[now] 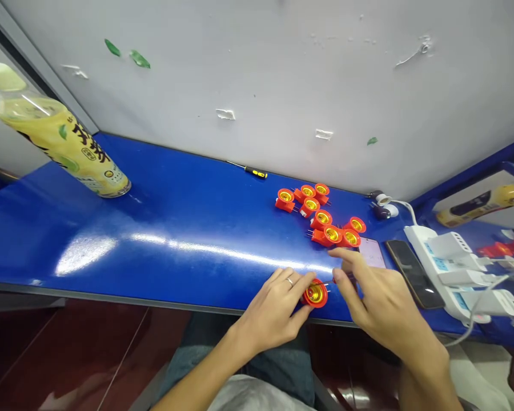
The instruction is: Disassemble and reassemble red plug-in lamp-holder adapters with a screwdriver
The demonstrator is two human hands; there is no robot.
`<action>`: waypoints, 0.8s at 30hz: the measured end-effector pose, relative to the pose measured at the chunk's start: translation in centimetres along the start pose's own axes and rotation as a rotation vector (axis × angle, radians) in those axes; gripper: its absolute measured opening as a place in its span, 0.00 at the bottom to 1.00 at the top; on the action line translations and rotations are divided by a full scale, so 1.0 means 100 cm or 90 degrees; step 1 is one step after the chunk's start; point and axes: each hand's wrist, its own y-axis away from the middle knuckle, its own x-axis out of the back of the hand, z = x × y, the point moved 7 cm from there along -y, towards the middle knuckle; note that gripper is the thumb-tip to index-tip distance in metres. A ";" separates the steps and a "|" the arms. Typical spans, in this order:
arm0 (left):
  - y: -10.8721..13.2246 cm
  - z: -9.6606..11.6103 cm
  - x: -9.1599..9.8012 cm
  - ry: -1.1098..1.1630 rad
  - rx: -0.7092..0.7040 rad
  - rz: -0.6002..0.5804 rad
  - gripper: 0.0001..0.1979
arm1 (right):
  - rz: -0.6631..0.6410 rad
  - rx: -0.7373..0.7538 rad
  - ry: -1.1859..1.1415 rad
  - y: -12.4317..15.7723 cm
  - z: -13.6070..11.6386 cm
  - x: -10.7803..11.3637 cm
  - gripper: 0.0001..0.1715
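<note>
My left hand [278,308] pinches an orange lamp socket [316,294] with a brass inside, at the near edge of the blue bench [175,228]. My right hand [377,302] is just right of it, fingers partly spread, forefinger stretched toward the pile; something small and red shows by its thumb, too hidden to name. Several more orange sockets [323,214] lie in a loose group beyond the hands, toward the wall.
A yellow drink bottle [62,142] stands at the far left. A small screwdriver [251,169] lies by the wall. Two phones [411,271], a white power strip [458,268] with chargers and cables lie at the right. My knees are below the bench edge.
</note>
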 end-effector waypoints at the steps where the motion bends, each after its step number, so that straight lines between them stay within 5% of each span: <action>1: 0.000 0.000 0.000 -0.003 0.001 0.000 0.24 | 0.017 -0.005 0.038 0.000 0.001 0.001 0.12; 4: -0.001 0.000 0.000 -0.004 0.001 0.003 0.25 | 0.003 0.006 0.013 -0.001 0.000 0.000 0.07; 8: -0.001 0.000 0.000 0.004 -0.006 0.005 0.25 | -0.054 0.017 -0.109 0.001 -0.004 -0.001 0.12; 16: 0.000 0.000 0.000 0.006 0.004 -0.002 0.25 | 0.007 0.031 -0.073 0.004 0.000 0.007 0.03; 21: -0.001 0.000 -0.001 0.004 -0.004 -0.006 0.26 | 0.072 0.049 -0.084 0.009 -0.004 0.021 0.06; 24: -0.001 -0.001 -0.001 0.008 0.000 -0.005 0.25 | 0.033 0.049 -0.107 0.011 -0.004 0.014 0.07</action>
